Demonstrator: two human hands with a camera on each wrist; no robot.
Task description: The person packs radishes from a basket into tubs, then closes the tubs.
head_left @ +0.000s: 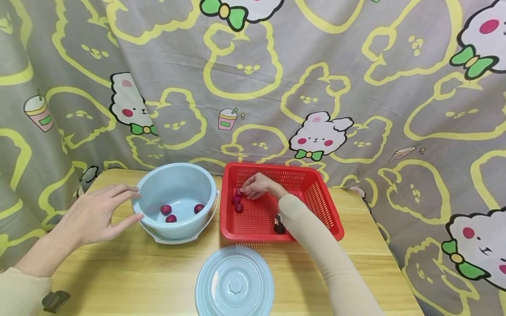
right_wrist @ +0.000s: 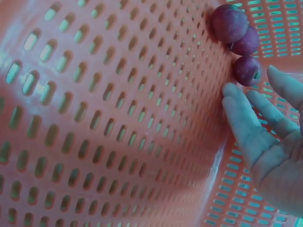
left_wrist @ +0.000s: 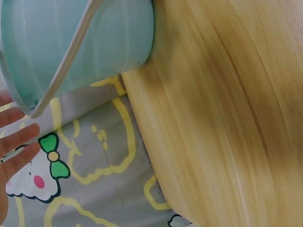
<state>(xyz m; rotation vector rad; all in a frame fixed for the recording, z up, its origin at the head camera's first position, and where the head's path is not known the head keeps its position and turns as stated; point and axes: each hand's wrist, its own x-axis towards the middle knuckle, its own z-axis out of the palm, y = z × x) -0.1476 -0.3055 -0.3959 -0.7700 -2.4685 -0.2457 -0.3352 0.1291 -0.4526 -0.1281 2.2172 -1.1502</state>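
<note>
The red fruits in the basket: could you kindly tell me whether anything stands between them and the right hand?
Nothing visible does: the right hand is inside the red basket, close beside the nearest fruit.

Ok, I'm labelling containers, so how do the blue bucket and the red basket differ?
The bucket is round, while the basket is roughly rectangular. The bucket's walls are solid; the basket's are slotted. The bucket is pale blue, the basket red. Both hold small, round, dark-red fruits.

The wood-grain table (head_left: pixel 158 272) bears a blue bucket (head_left: pixel 175 184), red basket (head_left: pixel 253 237) and round lid (head_left: pixel 236 285).
</note>
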